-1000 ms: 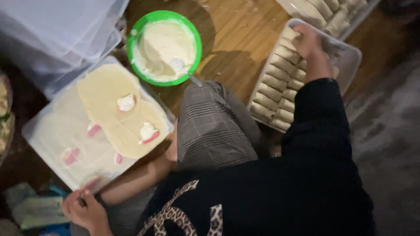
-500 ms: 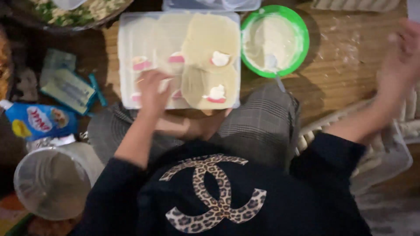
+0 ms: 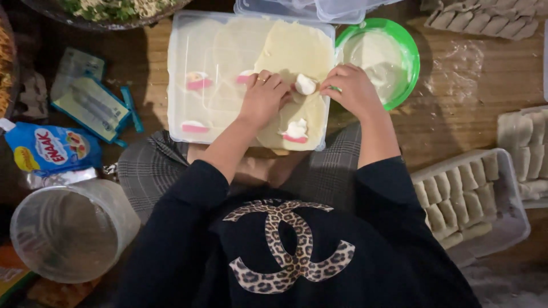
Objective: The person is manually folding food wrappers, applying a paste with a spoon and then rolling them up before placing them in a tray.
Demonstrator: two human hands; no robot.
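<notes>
Right hand [image 3: 354, 90] came back from far right | both hands pinch thin pale dough sheet [image 3: 294, 54] on clear plastic lid [image 3: 188, 68], left hand [image 3: 264, 98] beside it

Left hand [image 3: 264, 97], right hand [image 3: 353, 88] close together, curled

Two hands work over one clear flat tray [image 3: 182, 74]: the left hand [image 3: 264, 98] and the right hand [image 3: 355, 90]. On the tray lies one pale dough sheet [image 3: 297, 51]. Five pink-and-white pieces show, among them one white lump [image 3: 305, 84] between the hands. There is one green bowl [image 3: 408, 57], one blue packet [image 3: 51, 149], one clear round container [image 3: 68, 231], and three trays of rolled pieces [image 3: 456, 199].
</notes>
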